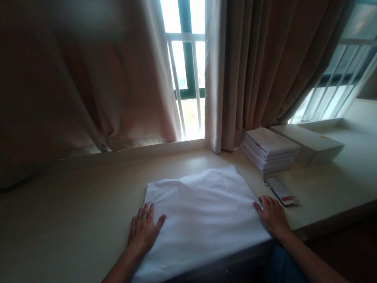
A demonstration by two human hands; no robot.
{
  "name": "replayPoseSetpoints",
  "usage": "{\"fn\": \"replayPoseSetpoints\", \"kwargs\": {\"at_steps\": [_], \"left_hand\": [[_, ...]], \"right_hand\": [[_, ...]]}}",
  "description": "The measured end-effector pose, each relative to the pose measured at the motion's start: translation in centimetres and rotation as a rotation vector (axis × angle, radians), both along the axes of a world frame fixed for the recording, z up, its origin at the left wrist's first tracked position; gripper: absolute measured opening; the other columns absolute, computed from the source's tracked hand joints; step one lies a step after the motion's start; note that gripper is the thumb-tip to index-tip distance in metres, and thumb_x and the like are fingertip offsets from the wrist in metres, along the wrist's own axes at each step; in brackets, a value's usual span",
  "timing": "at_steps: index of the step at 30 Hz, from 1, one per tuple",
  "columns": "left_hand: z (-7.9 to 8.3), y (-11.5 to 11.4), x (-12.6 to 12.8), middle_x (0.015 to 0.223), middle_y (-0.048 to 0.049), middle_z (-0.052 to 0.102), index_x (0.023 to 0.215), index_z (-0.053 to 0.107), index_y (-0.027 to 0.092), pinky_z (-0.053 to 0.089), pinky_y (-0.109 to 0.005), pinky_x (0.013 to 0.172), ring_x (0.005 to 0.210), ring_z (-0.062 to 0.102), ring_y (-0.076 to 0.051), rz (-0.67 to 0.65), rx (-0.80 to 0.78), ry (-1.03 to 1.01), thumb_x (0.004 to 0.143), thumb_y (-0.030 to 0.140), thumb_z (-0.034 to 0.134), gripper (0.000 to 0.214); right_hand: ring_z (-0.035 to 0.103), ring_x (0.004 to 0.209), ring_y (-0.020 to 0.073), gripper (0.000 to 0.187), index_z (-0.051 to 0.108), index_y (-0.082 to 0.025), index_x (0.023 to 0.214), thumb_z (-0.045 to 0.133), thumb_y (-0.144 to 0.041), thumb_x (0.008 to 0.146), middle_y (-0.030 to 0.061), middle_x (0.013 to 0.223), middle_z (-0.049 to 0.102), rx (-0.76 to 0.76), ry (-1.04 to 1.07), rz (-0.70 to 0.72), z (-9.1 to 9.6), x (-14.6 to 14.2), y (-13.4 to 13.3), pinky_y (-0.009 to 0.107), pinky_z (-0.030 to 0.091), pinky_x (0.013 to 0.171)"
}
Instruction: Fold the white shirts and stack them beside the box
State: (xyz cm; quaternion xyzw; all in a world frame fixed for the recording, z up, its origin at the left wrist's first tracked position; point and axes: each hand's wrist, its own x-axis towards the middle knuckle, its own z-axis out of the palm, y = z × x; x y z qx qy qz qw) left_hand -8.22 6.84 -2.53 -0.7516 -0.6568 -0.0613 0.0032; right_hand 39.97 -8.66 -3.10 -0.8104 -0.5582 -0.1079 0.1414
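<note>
A white cloth (202, 216) lies spread on the pale desk, its near edge reaching the desk's front edge. Slight wrinkles run across its surface. My left hand (145, 228) rests flat on the cloth's left edge, fingers spread and thumb pointing inward. At the opposite side, my right hand (271, 213) touches the cloth's right edge with its fingers stretched out. Neither hand grips anything that I can see.
To the right stands a stack of folded white cloths (269, 149) beside a pale box (312, 143). A phone-like flat object (282, 192), partly blurred, lies near my right hand. Curtains (247, 55) hang behind the desk (67, 233), with a barred window (187, 61) between them.
</note>
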Motion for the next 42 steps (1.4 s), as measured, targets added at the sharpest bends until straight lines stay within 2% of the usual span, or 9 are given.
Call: {"fn": "replayPoseSetpoints", "kwargs": {"at_steps": [5, 9, 12, 17, 21, 26, 31, 36, 42], "left_hand": [[0.0, 0.2, 0.0, 0.157, -0.0128, 0.018, 0.149, 0.021, 0.01, 0.009, -0.046, 0.115, 0.145, 0.011, -0.027, 0.007, 0.012, 0.012, 0.085, 0.066, 0.022, 0.085], [0.1, -0.1, 0.3, 0.157, -0.0125, 0.019, 0.149, 0.023, 0.01, 0.008, -0.045, 0.116, 0.145, 0.011, -0.027, 0.012, 0.038, 0.012, 0.085, 0.065, 0.024, 0.084], [0.0, -0.2, 0.2, 0.156, -0.0121, 0.02, 0.148, 0.024, 0.01, 0.009, -0.045, 0.116, 0.145, 0.012, -0.027, 0.012, 0.054, 0.008, 0.085, 0.066, 0.024, 0.084], [0.2, -0.3, 0.1, 0.157, -0.0113, 0.02, 0.148, 0.025, 0.011, 0.009, -0.045, 0.116, 0.145, 0.012, -0.027, -0.001, 0.058, 0.001, 0.085, 0.066, 0.026, 0.084], [0.2, -0.5, -0.1, 0.157, -0.0104, 0.02, 0.148, 0.026, 0.012, 0.009, -0.045, 0.117, 0.145, 0.013, -0.027, -0.009, 0.057, -0.002, 0.085, 0.064, 0.029, 0.082], [1.2, -0.5, 0.2, 0.156, -0.0123, 0.021, 0.146, 0.031, 0.012, 0.004, -0.052, 0.116, 0.145, 0.01, -0.031, -0.004, 0.104, 0.026, 0.086, 0.059, 0.036, 0.077], [4.5, 2.4, 6.6, 0.157, -0.0037, 0.019, 0.146, 0.034, 0.023, 0.002, -0.049, 0.117, 0.146, 0.006, -0.024, -0.328, 0.2, 0.047, 0.092, 0.038, 0.034, 0.055], [4.7, 8.4, 12.5, 0.155, -0.0013, 0.028, 0.145, 0.034, 0.031, 0.015, -0.05, 0.114, 0.143, 0.019, -0.024, -0.393, -0.077, -0.023, 0.096, 0.046, 0.022, 0.053], [1.1, 13.0, 5.0, 0.158, -0.005, 0.018, 0.149, 0.023, 0.027, 0.01, -0.054, 0.113, 0.145, 0.013, -0.029, -0.121, -0.07, 0.006, 0.091, 0.061, 0.018, 0.068]], "right_hand": [[0.033, 0.132, 0.0332, 0.056, 0.049, -0.008, 0.129, 0.028, -0.049, 0.096, 0.0203, 0.14, 0.044, 0.051, -0.01, 0.018, 1.3, -2.0, 0.4, 0.049, 0.023, 0.107], [0.013, 0.143, 0.0275, 0.06, 0.038, -0.013, 0.142, 0.021, -0.051, 0.098, 0.0117, 0.152, 0.03, -0.002, 0.021, 0.349, 3.3, -9.6, 2.3, 0.049, 0.008, 0.114], [0.012, 0.144, 0.0252, 0.062, 0.029, -0.019, 0.148, 0.021, -0.054, 0.097, 0.006, 0.155, 0.023, -0.09, 0.116, 0.602, 4.4, -16.7, 5.7, 0.046, 0.006, 0.115], [0.011, 0.143, 0.0307, 0.066, 0.031, -0.019, 0.147, 0.024, -0.059, 0.095, 0.0089, 0.156, 0.02, -0.223, 0.186, 0.694, 5.0, -23.2, 14.1, 0.054, 0.005, 0.113], [0.011, 0.143, 0.0323, 0.068, 0.03, -0.02, 0.147, 0.026, -0.062, 0.094, 0.0098, 0.156, 0.021, -0.275, 0.191, 0.619, 4.4, -23.9, 18.4, 0.057, 0.003, 0.111], [0.005, 0.144, 0.0297, 0.067, 0.026, -0.022, 0.149, 0.022, -0.06, 0.095, 0.0072, 0.157, 0.016, -0.237, 0.193, 0.603, 3.4, -24.1, 18.9, 0.055, -0.001, 0.112], [0.003, 0.144, 0.0284, 0.065, 0.022, -0.023, 0.15, 0.023, -0.057, 0.095, 0.0062, 0.158, 0.013, -0.271, 0.181, 0.595, 3.9, -24.0, 18.6, 0.054, -0.002, 0.113], [0.001, 0.145, 0.0252, 0.062, 0.011, -0.028, 0.152, 0.028, -0.047, 0.096, 0.0034, 0.158, 0.012, -0.283, 0.174, 0.635, 4.3, -23.7, 18.6, 0.051, -0.004, 0.113], [0.004, 0.145, 0.0263, 0.067, 0.022, -0.025, 0.15, 0.02, -0.061, 0.094, 0.0045, 0.157, 0.015, -0.262, 0.209, 0.572, 3.6, -23.8, 19.1, 0.051, -0.005, 0.113]]}}
